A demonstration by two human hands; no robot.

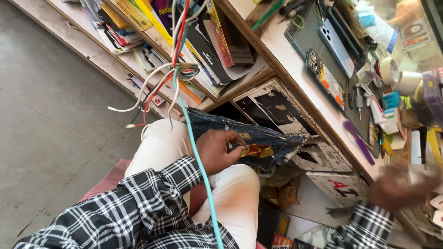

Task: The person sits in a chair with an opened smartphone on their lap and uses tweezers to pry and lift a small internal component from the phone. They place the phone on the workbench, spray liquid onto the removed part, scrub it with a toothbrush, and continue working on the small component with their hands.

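Your left hand [220, 150] rests on your lap, over the white trousers [240, 193]. Its fingers are curled and pinch a small red and yellow packet [256, 151], which lies on a dark denim cloth [258, 138]. The cloth goes from your knee toward the worn drawer front [281, 115] under the bench. A light blue cable [198, 161] hangs down across your checked sleeve [152, 203] and passes just beside the left wrist.

Your right hand [399, 184] is at the bench edge, near some white cards [436, 203]. It is blurred, so I cannot tell if its fingers are spread or closed, or if they hold something.

Below the bench, between your knee and the right sleeve, there is a white panel with red letters [341, 186].

Further away, on the bench [286, 50], a purple tool [359, 140] lies near the edge. Behind it you see an opened phone [325, 78], a screwdriver [358, 97] and a light blue phone [337, 44] on a dark mat. A tape roll [389, 70] stands to the right of them.

On the left, a bundle of white, red and green wires [177, 69] hangs before the shelf of boxes [203, 37].
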